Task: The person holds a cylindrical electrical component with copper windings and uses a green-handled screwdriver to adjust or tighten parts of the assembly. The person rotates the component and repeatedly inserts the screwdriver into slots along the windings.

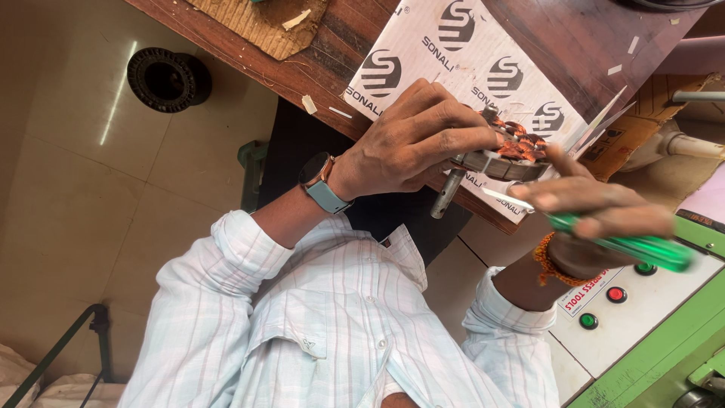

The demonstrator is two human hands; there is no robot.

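My left hand (411,140), with a wristwatch on the wrist, grips a round metal motor part with copper windings (515,153) and a short steel shaft (445,195) sticking out below it. The part rests at the edge of a white printed cardboard sheet (445,57) on a dark wooden table (574,38). My right hand (596,202), an orange thread around its wrist, holds a screwdriver with a clear green handle (642,249). Its blade (507,199) points left and reaches the underside of the metal part.
A green and white machine panel (649,302) with red and green buttons sits at lower right. A black ring-shaped spool (168,78) lies on the tiled floor at upper left. Brown corrugated cardboard (260,23) lies on the table's left end. A pale pipe (691,143) shows at right.
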